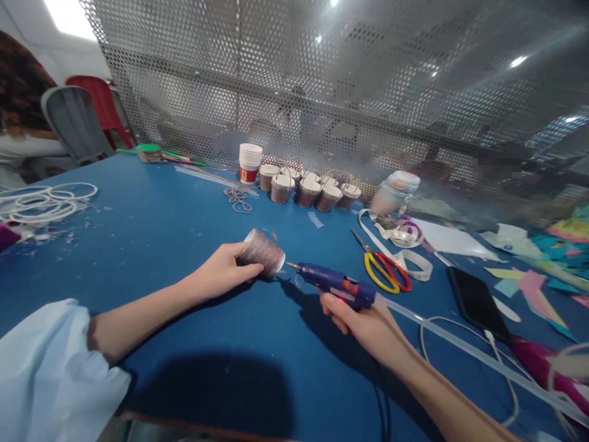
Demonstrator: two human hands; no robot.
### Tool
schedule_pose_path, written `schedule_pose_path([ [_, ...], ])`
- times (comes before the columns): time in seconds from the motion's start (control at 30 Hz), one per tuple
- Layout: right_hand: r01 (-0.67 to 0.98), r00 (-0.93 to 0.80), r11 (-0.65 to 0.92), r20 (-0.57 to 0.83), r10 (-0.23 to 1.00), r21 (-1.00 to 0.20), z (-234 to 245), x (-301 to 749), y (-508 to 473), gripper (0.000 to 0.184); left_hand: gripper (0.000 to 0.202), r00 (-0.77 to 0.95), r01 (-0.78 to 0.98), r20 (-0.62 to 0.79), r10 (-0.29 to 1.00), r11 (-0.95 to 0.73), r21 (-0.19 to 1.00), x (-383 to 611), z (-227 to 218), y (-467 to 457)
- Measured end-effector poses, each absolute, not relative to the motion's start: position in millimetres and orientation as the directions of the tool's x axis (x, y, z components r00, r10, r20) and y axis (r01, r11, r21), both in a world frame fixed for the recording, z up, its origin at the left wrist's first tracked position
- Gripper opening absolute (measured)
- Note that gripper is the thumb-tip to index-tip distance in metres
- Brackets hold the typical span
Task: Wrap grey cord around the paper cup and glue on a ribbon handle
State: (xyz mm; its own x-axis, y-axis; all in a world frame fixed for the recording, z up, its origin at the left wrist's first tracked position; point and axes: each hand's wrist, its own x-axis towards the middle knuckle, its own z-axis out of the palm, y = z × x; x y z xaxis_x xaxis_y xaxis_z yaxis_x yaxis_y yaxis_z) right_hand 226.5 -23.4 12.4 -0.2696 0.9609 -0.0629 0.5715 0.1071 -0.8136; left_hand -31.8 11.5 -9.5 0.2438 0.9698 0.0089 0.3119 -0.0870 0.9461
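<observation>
My left hand (234, 270) is wrapped around a small cup (262, 250) wound with greyish cord, tipped on its side above the blue table (184, 368). My right hand (352, 316) grips a dark blue hot glue gun (338, 283) by its handle. The gun's nozzle points left and is close to the cup's white rim; whether they touch I cannot tell. A long clear glue stick (460, 339) sticks out of the gun's back toward the lower right. Scissors (381, 270) with one yellow and one red handle lie just beyond the gun.
Several cord-wrapped cups (307, 191) and a stack of paper cups (251, 161) stand by the perforated metal panel (207, 86). A phone (476, 301) with a white cable and a measuring tape (416, 264) lie at right. White cord coils (46, 202) lie at left.
</observation>
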Motion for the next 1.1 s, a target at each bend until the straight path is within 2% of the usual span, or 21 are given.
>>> schedule_pose_path([
  [0.77,0.655,-0.239,0.199,0.050,0.970,-0.729,14.9,216.7,-29.9,0.029,0.019,0.261,0.339,0.011,0.965,-0.102,0.935,-30.4,-8.4,10.0],
  [1.1,0.671,-0.298,0.234,0.033,0.954,-0.703,11.8,216.9,-32.2,0.025,0.018,0.263,0.345,0.012,0.965,-0.105,0.933,-30.5,-7.0,9.3],
])
